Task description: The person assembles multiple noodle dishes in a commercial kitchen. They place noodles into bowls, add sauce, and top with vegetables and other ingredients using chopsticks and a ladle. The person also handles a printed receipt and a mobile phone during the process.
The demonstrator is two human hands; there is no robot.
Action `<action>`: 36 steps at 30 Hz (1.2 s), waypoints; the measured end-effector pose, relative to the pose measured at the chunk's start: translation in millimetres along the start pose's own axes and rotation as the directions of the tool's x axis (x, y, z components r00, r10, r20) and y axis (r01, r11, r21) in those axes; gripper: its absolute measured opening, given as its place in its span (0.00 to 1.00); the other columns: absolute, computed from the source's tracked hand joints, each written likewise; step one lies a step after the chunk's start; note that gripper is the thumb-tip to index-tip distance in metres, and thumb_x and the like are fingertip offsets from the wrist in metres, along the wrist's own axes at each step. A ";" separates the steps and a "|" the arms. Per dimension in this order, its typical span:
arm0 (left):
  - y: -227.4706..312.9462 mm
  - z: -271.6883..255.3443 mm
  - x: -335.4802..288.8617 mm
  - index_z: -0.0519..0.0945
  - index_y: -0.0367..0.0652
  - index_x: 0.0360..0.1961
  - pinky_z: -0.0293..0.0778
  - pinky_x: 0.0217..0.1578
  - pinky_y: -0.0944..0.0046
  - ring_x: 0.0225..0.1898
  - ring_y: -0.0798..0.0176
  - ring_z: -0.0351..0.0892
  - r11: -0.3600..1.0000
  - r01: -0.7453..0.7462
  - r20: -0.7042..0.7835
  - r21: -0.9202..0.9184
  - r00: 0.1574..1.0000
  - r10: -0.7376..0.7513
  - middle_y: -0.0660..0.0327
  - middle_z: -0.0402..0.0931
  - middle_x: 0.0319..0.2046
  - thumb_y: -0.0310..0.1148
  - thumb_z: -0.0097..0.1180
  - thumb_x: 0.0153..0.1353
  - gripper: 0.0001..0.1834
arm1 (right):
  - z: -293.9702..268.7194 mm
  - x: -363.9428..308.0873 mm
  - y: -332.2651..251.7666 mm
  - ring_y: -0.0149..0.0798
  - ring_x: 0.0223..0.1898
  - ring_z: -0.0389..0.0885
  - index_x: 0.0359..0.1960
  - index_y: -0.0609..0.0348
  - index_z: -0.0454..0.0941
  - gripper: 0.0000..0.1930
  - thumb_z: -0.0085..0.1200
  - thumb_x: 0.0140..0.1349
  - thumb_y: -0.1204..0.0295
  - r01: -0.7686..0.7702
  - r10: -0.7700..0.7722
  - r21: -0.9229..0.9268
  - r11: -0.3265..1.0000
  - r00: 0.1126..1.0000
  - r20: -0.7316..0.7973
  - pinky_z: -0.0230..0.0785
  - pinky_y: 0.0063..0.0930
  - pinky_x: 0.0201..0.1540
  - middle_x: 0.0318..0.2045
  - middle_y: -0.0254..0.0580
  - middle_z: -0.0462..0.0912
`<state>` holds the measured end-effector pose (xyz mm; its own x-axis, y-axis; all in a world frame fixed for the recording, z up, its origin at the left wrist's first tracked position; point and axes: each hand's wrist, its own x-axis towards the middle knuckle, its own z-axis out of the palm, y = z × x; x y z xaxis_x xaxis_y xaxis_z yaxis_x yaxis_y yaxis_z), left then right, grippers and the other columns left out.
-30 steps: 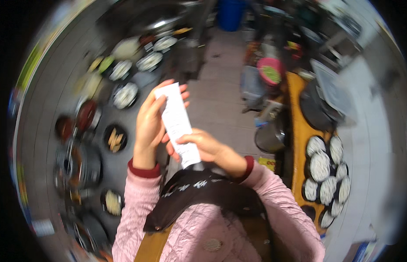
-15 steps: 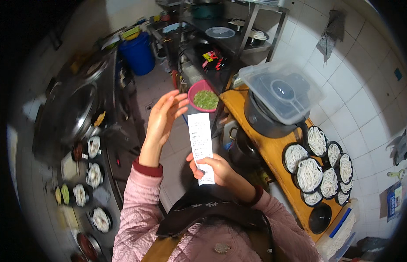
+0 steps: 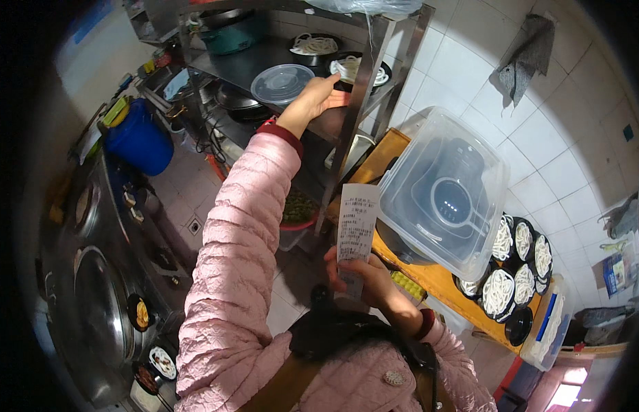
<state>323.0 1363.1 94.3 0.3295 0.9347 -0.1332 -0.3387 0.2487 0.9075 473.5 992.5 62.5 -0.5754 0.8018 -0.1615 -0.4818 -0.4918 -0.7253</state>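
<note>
While the right hand (image 3: pixel 371 278) pinches a long printed paper slip (image 3: pixel 358 221) between its thumb and curled fingers, the left hand (image 3: pixel 319 97) reaches to the far side, over the shelf of a metal rack (image 3: pixel 365 93). Its thumb is at the near edge of a black bowl of white noodles (image 3: pixel 363 71), and its other fingers stretch out just below (whether they grip the bowl, I cannot tell). The slip rises from the right hand near the middle of the scene, well apart from the bowl.

Just left of the left hand, a round clear plastic lid (image 3: pixel 282 84) lies on the same shelf. Behind it sit a second noodle bowl (image 3: pixel 314 45) and, farther left, a teal pot (image 3: pixel 230 36).

To the right, a translucent rectangular plastic piece (a lid or a tub, I cannot tell which) (image 3: pixel 419 154) rests over the yellow-brown wooden bench (image 3: pixel 439 283). Nearer along that bench, several black bowls of noodles (image 3: pixel 499 294) stand close together. On the left side are a blue bucket (image 3: pixel 140 141), far off, and a large round metal wok (image 3: pixel 100 309), nearer.
</note>
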 end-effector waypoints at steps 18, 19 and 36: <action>24.9 -0.8 -77.7 0.60 0.15 0.54 0.83 0.50 0.47 0.49 0.36 0.79 0.980 -0.186 -0.158 -0.074 0.972 0.172 0.36 0.71 0.53 0.18 0.33 0.68 0.17 | -3.3 -25.1 -13.6 0.33 0.26 0.71 0.48 0.66 0.73 0.14 0.45 0.62 0.74 -0.088 0.088 0.006 0.996 0.995 0.042 0.66 0.27 0.33 0.29 0.42 0.76; 28.2 -5.3 -96.5 0.59 0.15 0.55 0.83 0.50 0.47 0.50 0.35 0.78 0.973 -0.209 -0.175 -0.096 0.966 0.190 0.35 0.70 0.54 0.18 0.33 0.68 0.17 | -4.3 -30.6 -12.5 0.33 0.26 0.72 0.48 0.66 0.73 0.14 0.45 0.62 0.73 -0.104 0.104 0.005 0.995 0.994 0.039 0.67 0.27 0.33 0.29 0.42 0.77; -9.8 -3.7 -392.2 0.60 0.24 0.56 0.86 0.41 0.54 0.40 0.39 0.84 0.959 -0.238 -0.452 0.154 0.846 0.282 0.34 0.75 0.46 0.19 0.36 0.66 0.18 | 4.3 -73.4 5.2 0.33 0.23 0.68 0.47 0.65 0.74 0.14 0.48 0.61 0.72 -0.164 0.158 0.012 0.986 0.965 0.209 0.64 0.28 0.30 0.24 0.41 0.74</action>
<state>193.9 994.9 136.1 -0.2149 0.9760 -0.0363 -0.2674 -0.0230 0.9633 510.4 929.7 73.5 -0.7696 0.6250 -0.1308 -0.3885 -0.6209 -0.6809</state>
